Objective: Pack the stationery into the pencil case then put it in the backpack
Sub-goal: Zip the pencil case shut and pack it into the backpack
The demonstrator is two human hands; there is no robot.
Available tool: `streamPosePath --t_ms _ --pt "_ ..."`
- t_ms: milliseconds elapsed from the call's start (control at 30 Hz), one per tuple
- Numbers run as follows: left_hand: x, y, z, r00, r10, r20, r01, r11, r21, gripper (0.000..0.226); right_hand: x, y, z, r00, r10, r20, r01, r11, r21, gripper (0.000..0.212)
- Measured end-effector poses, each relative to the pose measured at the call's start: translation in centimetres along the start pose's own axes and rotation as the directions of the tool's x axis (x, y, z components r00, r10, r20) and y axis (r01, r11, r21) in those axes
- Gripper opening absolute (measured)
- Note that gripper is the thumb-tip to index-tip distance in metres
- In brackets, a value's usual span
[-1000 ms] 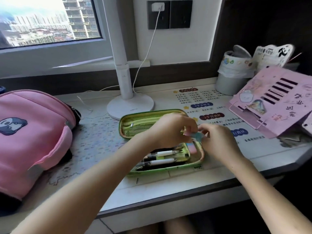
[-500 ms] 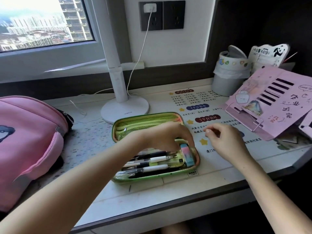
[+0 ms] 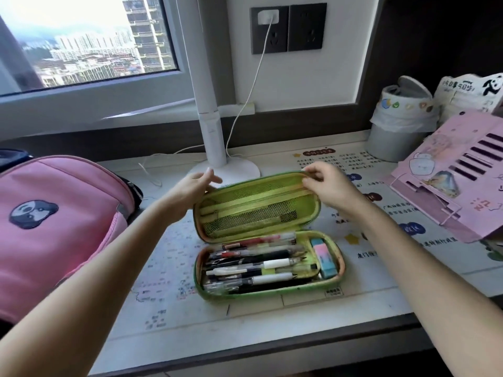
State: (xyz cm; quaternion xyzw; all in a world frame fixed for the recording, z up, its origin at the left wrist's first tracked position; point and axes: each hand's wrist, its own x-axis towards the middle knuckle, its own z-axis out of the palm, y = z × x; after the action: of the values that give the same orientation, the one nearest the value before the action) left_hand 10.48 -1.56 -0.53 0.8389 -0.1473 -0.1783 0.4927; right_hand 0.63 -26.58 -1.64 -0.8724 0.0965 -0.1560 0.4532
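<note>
1. Squarely at the middle of the pale desk (image 3: 272, 336), a green hard-shell pencil case (image 3: 272, 293) lies unzipped on a printed desk mat (image 3: 168, 268). Its mesh-lined lid (image 3: 255, 210) is tilted up on the far side.
2. The person's left hand (image 3: 194, 186) rests at the lid's upper left corner, with its fingers nearly straight and its thumb spread. It touches the rim without gripping it.
3. The right hand (image 3: 326, 183) pinches the lid's top rim near its right end, fingers curled over the edge.
4. A row of black, white and clear pens (image 3: 258, 265) fills the lower half of the case, lying lengthwise. A pastel pink-and-blue block eraser (image 3: 324, 258) sits at their right end, against the case wall.
5. A pink fabric backpack (image 3: 54, 227) with a dog-face patch lies on the desk to the left, well apart from the case.
6. A white desk lamp (image 3: 215, 148) stands just behind the lid, and a thin white cable (image 3: 255, 74) runs up from the desk to a dark wall socket (image 3: 288, 28).
7. At the right, a pink slotted book stand (image 3: 457, 180) leans near a grey bin (image 3: 394, 131) with a white liner.
</note>
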Motion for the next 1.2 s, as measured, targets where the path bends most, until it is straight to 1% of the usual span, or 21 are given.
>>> streamPosePath --t_ms 67,133,167,233,333,400,467,567,633,667,700,767,800,833,900,933,1000,1033,1067,1133,1200 --pt "-2.5 0.7 0.0 0.990 0.139 0.015 -0.137 0.986 -0.091 0.039 -2.3 -0.7 -1.4 0.996 -0.092 0.014 0.091 0.995 0.025 0.020" --pt "-5.4 1.3 0.5 0.967 0.252 0.049 -0.246 0.964 -0.101 0.039 -5.4 -0.8 -3.0 0.981 -0.181 0.065 0.185 0.981 -0.061 0.028" --pt "-6.9 1.5 0.9 0.950 0.295 0.101 -0.291 0.955 -0.052 0.041 -7.1 -0.6 -3.5 0.974 -0.208 0.093 0.217 0.971 -0.103 0.031" --pt "-9.6 1.1 1.6 0.910 0.356 0.212 -0.392 0.904 0.169 0.043 -10.4 0.3 -3.6 0.960 -0.250 0.123 0.267 0.950 -0.159 0.036" --pt "-11.4 -0.1 2.8 0.838 0.464 0.287 -0.545 0.694 0.469 0.057 -13.7 2.8 -2.4 0.926 -0.370 0.078 0.378 0.903 -0.205 0.046" --pt "-11.6 -1.1 3.5 0.841 0.438 0.318 -0.535 0.586 0.608 0.074 -14.7 4.4 -1.7 0.897 -0.438 0.062 0.440 0.872 -0.213 0.048" --pt "-11.7 -2.3 4.1 0.862 0.367 0.349 -0.497 0.479 0.724 0.079 -14.8 5.0 -1.5 0.881 -0.468 0.065 0.470 0.852 -0.231 0.048" --pt "-11.5 -4.2 4.8 0.819 0.461 0.341 -0.499 0.281 0.820 0.075 -14.6 4.0 -1.7 0.873 -0.482 0.070 0.481 0.829 -0.285 0.042" --pt "-11.5 -5.0 5.2 0.798 0.510 0.321 -0.489 0.237 0.839 0.069 -14.3 2.3 -1.5 0.867 -0.487 0.105 0.489 0.793 -0.362 0.023" --pt "-11.5 -5.3 5.5 0.792 0.523 0.314 -0.483 0.222 0.847 0.067 -14.0 1.3 -1.1 0.868 -0.469 0.164 0.492 0.765 -0.415 0.022" --pt "-11.6 -5.6 5.7 0.792 0.525 0.312 -0.477 0.213 0.853 0.066 -13.7 0.3 -0.4 0.864 -0.442 0.241 0.502 0.722 -0.475 0.037" --pt "-11.8 -5.5 6.0 0.792 0.530 0.302 -0.486 0.247 0.838 0.064 -12.9 -1.3 1.6 0.834 -0.376 0.404 0.551 0.608 -0.571 0.073" --pt "-11.9 -5.2 5.8 0.795 0.527 0.300 -0.508 0.309 0.804 0.064 -12.4 -1.9 2.6 0.820 -0.328 0.468 0.569 0.558 -0.604 0.084" --pt "-11.7 -4.7 5.5 0.808 0.511 0.293 -0.532 0.419 0.736 0.068 -11.8 -2.3 3.4 0.811 -0.282 0.512 0.578 0.522 -0.628 0.092" --pt "-11.2 -3.9 4.5 0.866 0.439 0.241 -0.497 0.694 0.520 0.071 -10.8 -2.7 4.3 0.809 -0.230 0.542 0.575 0.504 -0.644 0.102" --pt "-10.8 -3.6 4.2 0.896 0.399 0.195 -0.444 0.789 0.425 0.066 -10.5 -2.7 4.4 0.812 -0.219 0.541 0.569 0.502 -0.651 0.104" --pt "-9.6 -3.5 3.6 0.956 0.264 0.128 -0.291 0.902 0.320 0.053 -10.4 -2.3 4.5 0.808 -0.230 0.542 0.577 0.497 -0.648 0.102" --pt "-9.0 -3.6 3.2 0.977 0.158 0.143 -0.188 0.955 0.230 0.047 -10.5 -2.2 4.6 0.805 -0.249 0.538 0.583 0.495 -0.644 0.100" --pt "-8.4 -3.7 2.8 0.979 0.055 0.195 -0.074 0.993 0.093 0.044 -10.7 -2.0 4.6 0.804 -0.261 0.535 0.587 0.494 -0.641 0.098" --pt "-7.2 -4.0 1.9 0.960 -0.045 0.278 0.080 0.990 -0.114 0.041 -10.8 -2.0 4.8 0.802 -0.276 0.530 0.590 0.498 -0.635 0.095" --pt "-6.3 -4.2 1.1 0.951 -0.086 0.296 0.130 0.983 -0.133 0.037 -10.7 -2.2 4.8 0.803 -0.283 0.525 0.591 0.501 -0.632 0.094"
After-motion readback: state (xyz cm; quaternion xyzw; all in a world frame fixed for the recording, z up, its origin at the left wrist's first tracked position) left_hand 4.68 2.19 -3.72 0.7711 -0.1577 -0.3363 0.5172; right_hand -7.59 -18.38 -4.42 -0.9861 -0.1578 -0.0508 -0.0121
